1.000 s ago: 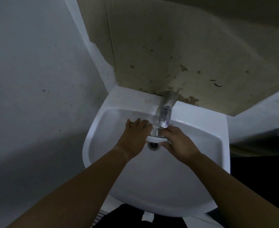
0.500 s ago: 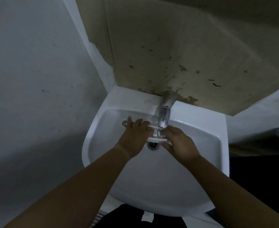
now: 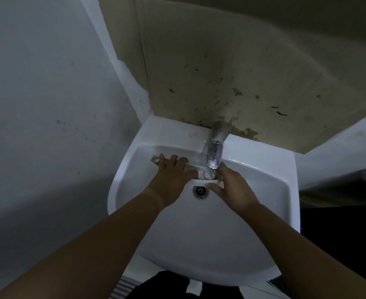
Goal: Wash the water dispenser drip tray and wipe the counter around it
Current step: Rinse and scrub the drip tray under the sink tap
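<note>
Over the white ceramic basin (image 3: 253, 234), both hands gripped the narrow whitish plastic drip tray (image 3: 205, 176) under the chrome tap (image 3: 215, 152), left hand (image 3: 173, 175) spread across it, right hand (image 3: 231, 188) pinching its end; rinsing seemed underway, wiping the counter next.

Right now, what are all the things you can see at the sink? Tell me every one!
sink: one, white, in the middle, set against the wall.
tap: one, silver metal, at the back rim, spout over the bowl, water running.
drain: one, metal, at the bottom of the bowl.
drip tray: one, white and greyish, held under the tap above the drain; its details are hard to tell.
wall panel: one, beige with dark stains, behind the sink.
wall: grey-white, on the left.
dark object: one, black, right of the sink; unclear what it is.
left hand: one, on the tray's left part.
right hand: one, gripping the tray's right end.
</note>
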A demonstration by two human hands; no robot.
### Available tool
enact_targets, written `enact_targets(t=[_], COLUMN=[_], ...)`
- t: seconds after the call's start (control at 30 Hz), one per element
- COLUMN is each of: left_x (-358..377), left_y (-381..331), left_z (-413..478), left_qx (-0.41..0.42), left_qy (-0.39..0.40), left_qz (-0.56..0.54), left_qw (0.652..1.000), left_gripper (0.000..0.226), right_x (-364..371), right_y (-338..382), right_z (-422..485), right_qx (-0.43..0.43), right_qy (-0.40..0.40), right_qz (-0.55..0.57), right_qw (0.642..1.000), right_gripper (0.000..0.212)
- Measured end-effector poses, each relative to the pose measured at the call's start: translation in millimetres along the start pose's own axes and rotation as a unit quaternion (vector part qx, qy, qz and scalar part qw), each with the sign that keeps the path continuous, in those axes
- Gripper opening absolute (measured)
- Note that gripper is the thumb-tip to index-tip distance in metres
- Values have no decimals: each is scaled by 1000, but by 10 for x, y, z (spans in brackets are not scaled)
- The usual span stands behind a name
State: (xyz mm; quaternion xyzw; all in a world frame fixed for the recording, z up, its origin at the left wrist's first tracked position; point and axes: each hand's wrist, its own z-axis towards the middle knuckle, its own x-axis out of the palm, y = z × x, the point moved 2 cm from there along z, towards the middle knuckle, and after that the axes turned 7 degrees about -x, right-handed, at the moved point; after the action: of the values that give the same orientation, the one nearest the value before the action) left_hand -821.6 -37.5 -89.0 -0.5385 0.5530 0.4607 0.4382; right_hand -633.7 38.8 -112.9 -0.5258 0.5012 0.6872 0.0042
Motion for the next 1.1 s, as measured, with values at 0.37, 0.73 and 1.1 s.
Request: enact_targets(t=[0.37, 0.73, 1.1], left_x=[82, -35, -9], left_y=[-104, 7, 91], left_z=[-68, -70, -78], left_qx=[-19, -39, -31], left_qy=[11, 39, 129], left_qz=[-15, 14, -62], left_qw=[1000, 998, 989], left_gripper=[81, 74, 63], right_x=[-48, 53, 108], right_y=[-53, -15, -54], right_z=[-62, -69, -26], right_qx=[-76, 53, 135], right_qy=[49, -44, -26], right_qz=[-51, 103, 180], right_qw=[995, 992, 974], right_gripper=[29, 37, 29])
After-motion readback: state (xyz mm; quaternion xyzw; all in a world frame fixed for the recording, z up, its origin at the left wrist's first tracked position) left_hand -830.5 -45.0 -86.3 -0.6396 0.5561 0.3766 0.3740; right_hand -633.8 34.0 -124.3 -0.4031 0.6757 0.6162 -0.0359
